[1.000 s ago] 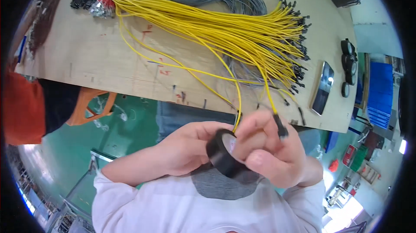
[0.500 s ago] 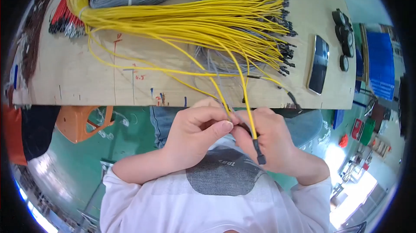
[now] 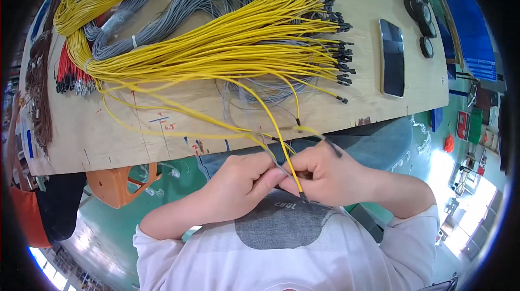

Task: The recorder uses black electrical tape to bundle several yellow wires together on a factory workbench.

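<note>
The left hand (image 3: pixel 246 180) pinches a thin grey plastic-coated wire (image 3: pixel 274 158) before the pale wooden table (image 3: pixel 70 136), while the right hand (image 3: pixel 330 174) has curled fingers whose contents cannot be told, the close fingertips presumably steadying slack strands. A black-tipped yellow insulated wire (image 3: pixel 277 134) crosses them, likely reaching from the thick yellow bundle (image 3: pixel 216 42), tied seemingly for order.

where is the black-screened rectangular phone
The phone lies upper right in the head view, on the wooden table, between the black connectors of the yellow cables and black tape rolls.
</note>
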Available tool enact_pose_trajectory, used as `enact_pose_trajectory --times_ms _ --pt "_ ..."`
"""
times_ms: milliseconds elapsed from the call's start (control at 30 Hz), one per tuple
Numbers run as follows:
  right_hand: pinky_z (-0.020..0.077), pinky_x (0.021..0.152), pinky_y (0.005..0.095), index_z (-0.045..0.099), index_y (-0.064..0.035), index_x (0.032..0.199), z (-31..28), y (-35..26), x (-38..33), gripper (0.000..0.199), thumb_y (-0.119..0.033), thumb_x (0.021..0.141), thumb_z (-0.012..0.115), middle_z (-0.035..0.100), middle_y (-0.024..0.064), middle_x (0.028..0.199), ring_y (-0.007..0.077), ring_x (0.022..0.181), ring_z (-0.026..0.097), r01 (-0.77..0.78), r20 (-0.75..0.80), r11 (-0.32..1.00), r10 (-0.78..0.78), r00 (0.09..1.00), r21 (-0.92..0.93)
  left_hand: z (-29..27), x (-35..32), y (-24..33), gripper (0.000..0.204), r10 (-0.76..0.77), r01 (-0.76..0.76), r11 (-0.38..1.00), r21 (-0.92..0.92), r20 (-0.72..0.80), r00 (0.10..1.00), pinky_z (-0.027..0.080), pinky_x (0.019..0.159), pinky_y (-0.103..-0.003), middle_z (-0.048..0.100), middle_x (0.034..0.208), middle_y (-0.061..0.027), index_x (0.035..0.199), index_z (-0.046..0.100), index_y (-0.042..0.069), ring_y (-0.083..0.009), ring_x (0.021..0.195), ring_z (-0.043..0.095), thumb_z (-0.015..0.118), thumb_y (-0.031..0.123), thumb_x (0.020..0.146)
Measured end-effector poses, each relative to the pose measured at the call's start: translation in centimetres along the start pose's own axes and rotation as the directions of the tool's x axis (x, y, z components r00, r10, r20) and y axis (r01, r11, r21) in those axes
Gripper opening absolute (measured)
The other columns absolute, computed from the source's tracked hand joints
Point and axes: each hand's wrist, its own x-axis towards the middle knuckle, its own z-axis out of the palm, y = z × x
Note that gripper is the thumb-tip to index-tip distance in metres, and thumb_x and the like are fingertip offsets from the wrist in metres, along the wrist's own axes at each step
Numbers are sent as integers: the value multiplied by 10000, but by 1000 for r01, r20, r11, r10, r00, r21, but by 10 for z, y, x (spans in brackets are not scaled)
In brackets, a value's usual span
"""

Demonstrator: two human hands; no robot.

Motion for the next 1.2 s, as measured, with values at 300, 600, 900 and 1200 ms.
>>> enact_pose_trajectory --times_ms 300,600,900,1200 --pt "401 437 204 612 15 741 -41 40 -56 120 -89 783 567 547 16 554 62 504 530 -282 -254 901 372 893 330 -23 -50 -6 150 -193 133 914 -383 -122 974 349 463 -243 489 591 -36 699 507 10 -103 525 452 607 74 791" --pt "429 643 217 535 10 998 -29 30 -6 223 -15 783 589 559 33 841 83 757 522 425 -563 888 -445 697 -176 24 -40 -29 111 278 -44 722 690 -232 932 422 447 -336 523 659 -89 748 537 30 -240 536 534 641 38 710" --pt "398 676 400 518 -53 956 11 21 33 331 -175 695 680 588 114 770 311 725 547 237 -358 733 -555 751 -638 38 -24 -33 134 240 112 743 660 -418 876 451 565 -349 572 743 -103 809 589 28 -273 665 567 608 151 761" --pt "420 662 338 513 -52 965 10 8 39 288 -83 707 637 576 98 783 249 702 548 294 -453 894 -429 782 -339 43 -40 -11 155 -109 202 963 179 -427 897 433 508 -367 567 653 -143 770 602 0 -299 558 554 621 153 779"
